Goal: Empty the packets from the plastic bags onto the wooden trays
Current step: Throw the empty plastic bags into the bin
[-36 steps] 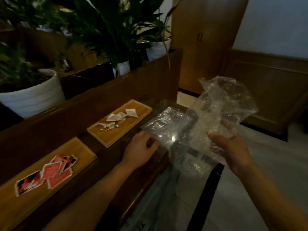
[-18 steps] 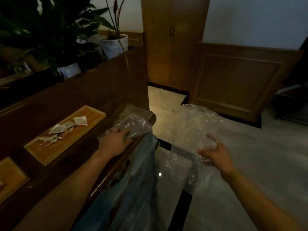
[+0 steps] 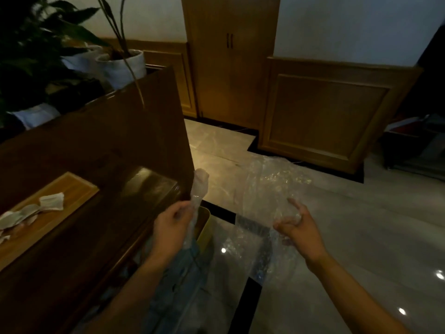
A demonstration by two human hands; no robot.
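Off the table's (image 3: 101,213) end, the left hand (image 3: 172,229) pinches a twisted plastic bag (image 3: 199,186) while the right hand (image 3: 299,229), fingers (image 3: 295,204) loosely curled, clutches a second crumpled bag (image 3: 269,189); white packets (image 3: 51,201) lie on the wooden tray (image 3: 72,186).

Two bare forearms, no sleeves, left hand (image 3: 171,221), right hand (image 3: 301,227), faded blue jeans (image 3: 179,280)

Your wooden tray (image 3: 69,189) runs off the left edge, and the pale packets (image 3: 29,210) on it are cut there too; their print is too dim to read. The crumpled clear bag (image 3: 269,186) hides part of your right hand (image 3: 298,227). Your left hand (image 3: 172,224) is motion-blurred around a twisted bag (image 3: 199,186), so whether either bag holds anything is unclear.
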